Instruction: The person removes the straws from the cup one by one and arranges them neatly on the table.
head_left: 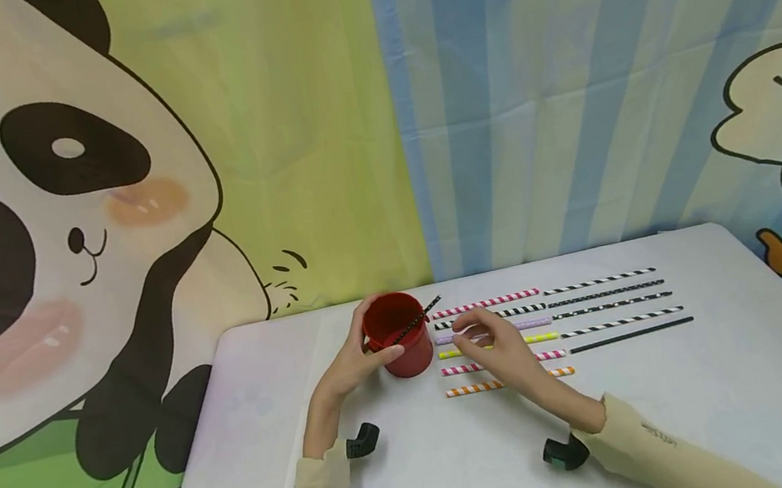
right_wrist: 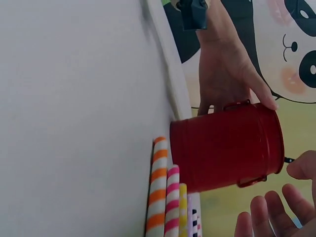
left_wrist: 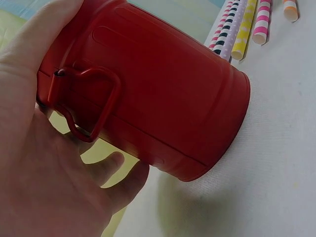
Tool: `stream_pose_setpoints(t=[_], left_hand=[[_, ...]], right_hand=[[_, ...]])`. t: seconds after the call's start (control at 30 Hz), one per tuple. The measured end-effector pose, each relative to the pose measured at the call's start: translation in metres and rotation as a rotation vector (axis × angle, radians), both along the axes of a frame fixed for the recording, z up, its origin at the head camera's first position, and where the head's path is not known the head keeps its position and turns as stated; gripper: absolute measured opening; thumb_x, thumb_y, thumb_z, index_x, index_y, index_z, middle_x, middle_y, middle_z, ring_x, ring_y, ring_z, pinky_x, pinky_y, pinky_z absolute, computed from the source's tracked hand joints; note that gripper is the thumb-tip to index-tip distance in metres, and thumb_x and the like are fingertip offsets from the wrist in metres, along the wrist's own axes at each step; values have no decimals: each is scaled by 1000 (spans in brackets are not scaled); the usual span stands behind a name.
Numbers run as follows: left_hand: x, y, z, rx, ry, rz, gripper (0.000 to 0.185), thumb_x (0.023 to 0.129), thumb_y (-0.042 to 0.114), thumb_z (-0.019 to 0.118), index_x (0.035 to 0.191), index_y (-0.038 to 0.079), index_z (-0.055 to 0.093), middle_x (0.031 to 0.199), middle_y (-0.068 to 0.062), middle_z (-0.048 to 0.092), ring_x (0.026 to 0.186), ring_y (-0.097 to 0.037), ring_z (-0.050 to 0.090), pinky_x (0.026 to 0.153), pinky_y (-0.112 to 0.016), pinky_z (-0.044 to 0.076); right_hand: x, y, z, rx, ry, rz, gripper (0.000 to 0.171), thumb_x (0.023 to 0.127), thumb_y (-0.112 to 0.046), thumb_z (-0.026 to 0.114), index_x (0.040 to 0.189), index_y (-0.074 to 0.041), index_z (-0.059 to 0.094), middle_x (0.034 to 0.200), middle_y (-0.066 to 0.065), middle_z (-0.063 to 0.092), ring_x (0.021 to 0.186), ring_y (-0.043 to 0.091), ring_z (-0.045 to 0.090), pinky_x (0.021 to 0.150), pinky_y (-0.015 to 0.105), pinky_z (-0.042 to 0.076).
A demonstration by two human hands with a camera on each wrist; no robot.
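Right now your left hand [head_left: 357, 359] grips the light, stiff red cup [head_left: 400, 342], your open right hand [head_left: 499, 343] hovers at its 3 o'clock over paper straws [head_left: 506, 383]; pinch these bendy ones gently mid-length.

Red buckets: one [head_left: 400, 344], standing on the table.
Straws in the bucket: one, black with dots [head_left: 418, 320].
Straws in the left column: six, the first pink-striped [head_left: 494, 301].
Straws in the right column: five, the first black-and-white [head_left: 600, 280].
Hands: two, left [head_left: 355, 359] and right [head_left: 501, 346].
Tables: one [head_left: 725, 396].
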State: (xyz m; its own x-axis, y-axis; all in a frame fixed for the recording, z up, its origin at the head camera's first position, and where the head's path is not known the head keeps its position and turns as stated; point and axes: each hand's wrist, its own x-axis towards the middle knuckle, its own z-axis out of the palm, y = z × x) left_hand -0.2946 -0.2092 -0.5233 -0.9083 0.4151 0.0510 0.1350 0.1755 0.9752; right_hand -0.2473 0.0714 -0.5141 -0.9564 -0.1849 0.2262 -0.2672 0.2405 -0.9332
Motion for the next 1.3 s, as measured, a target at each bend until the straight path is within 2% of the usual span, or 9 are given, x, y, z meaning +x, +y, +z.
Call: stream_pose_setpoints(t=[0.13, 0.27, 0.43, 0.67, 0.97, 1.3], left_hand=[[0, 0, 1, -10, 10, 3, 95, 87, 19, 77, 159, 25, 17, 153, 1, 36, 144, -24, 31, 112, -52, 38], [1, 1, 1, -11, 13, 3, 95, 87, 20, 78, 159, 25, 16, 153, 1, 37, 142, -24, 32, 110, -49, 40], [1, 1, 1, -5, 11, -1, 96, 87, 20, 78, 159, 25, 16, 152, 2, 37, 142, -24, 33, 109, -49, 41], [1, 0, 0, 15, 8, -10, 96, 87, 17, 77, 160, 22, 15, 152, -2, 37, 141, -26, 33, 110, -55, 41], [-1, 1, -1, 13, 6, -13, 90, 87, 18, 77, 154, 40, 21, 151, 2, 38, 141, -23, 34, 110, -55, 41], [0, 1, 0, 11, -2, -11, 91, 87, 18, 78, 154, 40, 21, 151, 3, 38, 141, -24, 34, 110, -56, 41]], right_hand=[[-5, -16, 7, -63, 4, -11, 25, 96, -16, 69, 117, -3, 65, 117, 14, 67, 105, 30, 65, 85, 31, 57], [-3, -30, 27, -117, -9, -17, 26, 96, -9, 67, 117, 4, 62, 118, 21, 65, 105, 36, 64, 82, 25, 56], [0, -41, 45, -153, -25, -17, 23, 95, -5, 67, 113, 8, 61, 112, 23, 66, 101, 34, 66, 77, 18, 55], [-3, -47, 47, -186, -3, -16, 20, 95, -3, 66, 108, 10, 61, 111, 25, 66, 103, 42, 66, 75, 16, 54], [-4, -49, 46, -173, 2, -22, 19, 95, -4, 66, 108, 9, 62, 109, 23, 66, 104, 41, 66, 76, 16, 55], [-5, -49, 48, -183, 17, -31, 17, 95, -4, 66, 105, 9, 63, 109, 24, 66, 103, 43, 66, 76, 20, 56]])
